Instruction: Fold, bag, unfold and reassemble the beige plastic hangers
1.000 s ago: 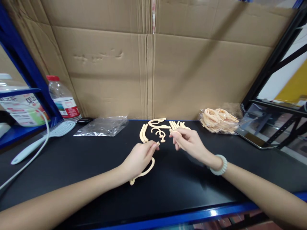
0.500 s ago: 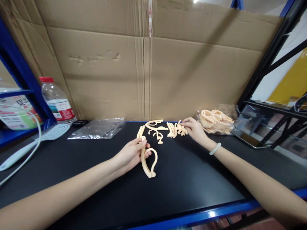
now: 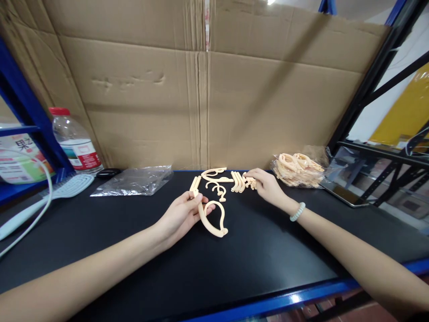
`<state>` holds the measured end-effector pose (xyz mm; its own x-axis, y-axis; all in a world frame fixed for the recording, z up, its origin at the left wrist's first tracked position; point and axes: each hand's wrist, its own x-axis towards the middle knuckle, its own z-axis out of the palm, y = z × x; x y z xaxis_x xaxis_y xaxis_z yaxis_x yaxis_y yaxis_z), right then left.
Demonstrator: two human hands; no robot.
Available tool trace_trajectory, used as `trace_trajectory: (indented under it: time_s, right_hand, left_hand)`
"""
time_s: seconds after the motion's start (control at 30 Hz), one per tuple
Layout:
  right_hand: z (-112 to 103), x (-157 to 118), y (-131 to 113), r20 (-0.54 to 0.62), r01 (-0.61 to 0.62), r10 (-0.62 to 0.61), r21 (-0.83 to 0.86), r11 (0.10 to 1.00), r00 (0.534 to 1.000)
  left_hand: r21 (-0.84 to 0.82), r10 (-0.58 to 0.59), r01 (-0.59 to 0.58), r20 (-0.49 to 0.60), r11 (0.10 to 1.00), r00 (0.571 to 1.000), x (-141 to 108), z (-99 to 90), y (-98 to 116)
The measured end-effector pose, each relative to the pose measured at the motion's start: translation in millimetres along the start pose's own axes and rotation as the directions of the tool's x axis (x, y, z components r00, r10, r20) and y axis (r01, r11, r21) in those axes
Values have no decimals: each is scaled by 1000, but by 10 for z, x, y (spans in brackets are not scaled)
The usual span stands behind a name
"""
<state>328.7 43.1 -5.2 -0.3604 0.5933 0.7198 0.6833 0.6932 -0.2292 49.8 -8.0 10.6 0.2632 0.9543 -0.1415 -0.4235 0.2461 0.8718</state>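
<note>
My left hand point(image 3: 187, 210) grips the upper end of a cream curved plastic piece point(image 3: 212, 227), whose loop hangs over the black table. Beyond it lie two short straight pieces point(image 3: 195, 183), a larger curved piece point(image 3: 208, 174) and a hook-like piece point(image 3: 220, 191). Several curved strips point(image 3: 238, 182) stand side by side to their right. My right hand point(image 3: 266, 184) is at a small pile of cream parts point(image 3: 250, 182), fingers bent down over it; its fingertips are partly hidden, and whether they pinch a part is unclear.
A clear bag of cream parts point(image 3: 296, 170) and a dark tablet-like object point(image 3: 345, 194) lie to the right. On the left are a flat clear bag point(image 3: 134, 181), a black object point(image 3: 108, 173), a pale hairbrush point(image 3: 72, 185), a bottle point(image 3: 78, 147) and a white cable point(image 3: 47, 203). Cardboard point(image 3: 144, 107) stands behind.
The looped piece in my left hand has tilted, its lower end swinging right and up. My right hand has moved slightly left over the small parts, with its fingers lower. The view has shifted a little.
</note>
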Motion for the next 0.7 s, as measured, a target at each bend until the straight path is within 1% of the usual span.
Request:
trace_trajectory:
  time_s: [0.07, 0.1, 0.13, 0.2, 0.27, 0.3, 0.37, 0.47, 0.5, 0.57, 0.6, 0.63, 0.67, 0.7]
  right_hand:
    - [-4, 12, -318, -5, 121, -121, 70, 990, 993]
    - [-7, 13, -478, 20, 175, -178, 97, 980, 984]
    - [-13, 12, -627, 71, 249, -259, 124, 961, 963]
    - [-28, 3, -859, 174, 378, -399, 143, 915, 900]
    - [-40, -10, -986, 248, 488, -501, 117, 865, 829]
    - [-41, -15, -1014, 286, 529, -530, 89, 844, 798]
    - [-34, -25, -1022, 360, 579, -545, 16, 815, 758]
    - [-5, -37, -995, 409, 604, -528, -75, 794, 745]
    - [6, -41, -988, 410, 610, -528, -90, 788, 743]
    - [26, -50, -982, 407, 616, -529, -113, 780, 744]
    - [35, -56, -979, 402, 613, -525, -125, 780, 750]
    - [42, -61, -976, 392, 606, -520, -135, 784, 759]
    - [48, -67, -970, 376, 594, -512, -141, 792, 772]
    - [55, -73, -964, 357, 575, -500, -140, 806, 789]
  left_hand:
    - [-5, 18, -18, -13, 1000, 1000, -12, 8, -3]
    - [-6, 26, -26, -21, 1000, 999, -18, 11, -6]
    - [-8, 32, -33, -28, 999, 999, -23, 11, -9]
    - [-10, 46, -46, -31, 999, 998, -28, 6, -16]
    - [-5, 57, -57, -18, 998, 998, -27, -3, -19]
    - [-3, 59, -59, -13, 998, 998, -25, -7, -20]
    - [-1, 56, -56, -5, 998, 998, -22, -9, -22]
    - [30, 63, -64, 10, 998, 998, -31, 2, -27]
    - [68, 81, -81, 10, 994, 997, -38, 6, -30]
    - [204, 151, -149, 9, 968, 989, -53, 6, -39]
    - [293, 210, -205, 15, 934, 978, -59, 1, -43]
    - [386, 283, -272, 31, 882, 959, -63, -9, -47]
    - [477, 373, -354, 58, 805, 926, -65, -23, -49]
    - [567, 473, -441, 100, 696, 875, -66, -40, -49]
